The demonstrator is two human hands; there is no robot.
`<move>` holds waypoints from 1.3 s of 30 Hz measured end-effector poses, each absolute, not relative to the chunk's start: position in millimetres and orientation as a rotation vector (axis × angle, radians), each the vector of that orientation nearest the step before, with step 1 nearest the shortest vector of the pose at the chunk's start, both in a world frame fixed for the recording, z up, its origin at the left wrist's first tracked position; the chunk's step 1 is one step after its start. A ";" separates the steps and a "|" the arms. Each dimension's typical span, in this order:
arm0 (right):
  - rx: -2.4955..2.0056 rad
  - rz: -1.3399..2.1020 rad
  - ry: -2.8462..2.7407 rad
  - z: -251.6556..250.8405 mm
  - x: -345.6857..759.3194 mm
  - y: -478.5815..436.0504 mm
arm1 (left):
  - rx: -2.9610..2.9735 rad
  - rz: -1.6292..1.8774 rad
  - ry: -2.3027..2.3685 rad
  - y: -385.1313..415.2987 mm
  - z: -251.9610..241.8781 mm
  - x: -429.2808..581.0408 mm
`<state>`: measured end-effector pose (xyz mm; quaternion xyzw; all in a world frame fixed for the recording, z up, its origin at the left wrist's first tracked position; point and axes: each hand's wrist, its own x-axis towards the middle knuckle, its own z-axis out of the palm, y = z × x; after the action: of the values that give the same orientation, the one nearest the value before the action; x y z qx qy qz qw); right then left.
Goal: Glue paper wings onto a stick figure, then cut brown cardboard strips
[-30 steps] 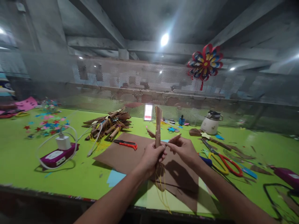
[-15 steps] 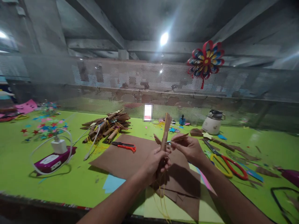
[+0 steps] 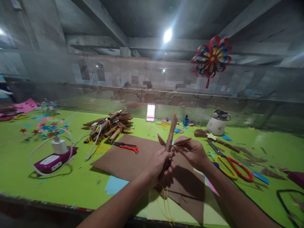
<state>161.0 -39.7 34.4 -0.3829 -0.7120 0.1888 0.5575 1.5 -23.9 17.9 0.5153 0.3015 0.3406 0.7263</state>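
Observation:
My left hand is closed round the lower part of a folded brown paper fan, which stands nearly upright and leans a little to the right. Thin yellow strings hang from under this hand. My right hand pinches a second folded brown paper piece, held sideways with its tip against the upright fan. Both hands hover above brown paper sheets lying on the green table.
A red utility knife lies left of the hands, with a heap of brown paper fans behind it. Red-and-yellow scissors lie to the right. A purple device with white charger sits left. A mesh screen bounds the far side.
The upright fan has gone from vertical to leaning right. Both hands have shifted slightly right, and the right hand's paper piece has come in against the fan.

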 end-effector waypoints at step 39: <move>-0.737 0.391 -1.359 10.0 138.9 -37.0 | 1.824 1.070 0.895 -24.1 8.8 -1.1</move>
<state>138.9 -37.0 10.0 -0.3308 -0.6099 0.1755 0.6985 -1.1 -24.1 8.8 0.7244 0.3556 0.4251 0.4099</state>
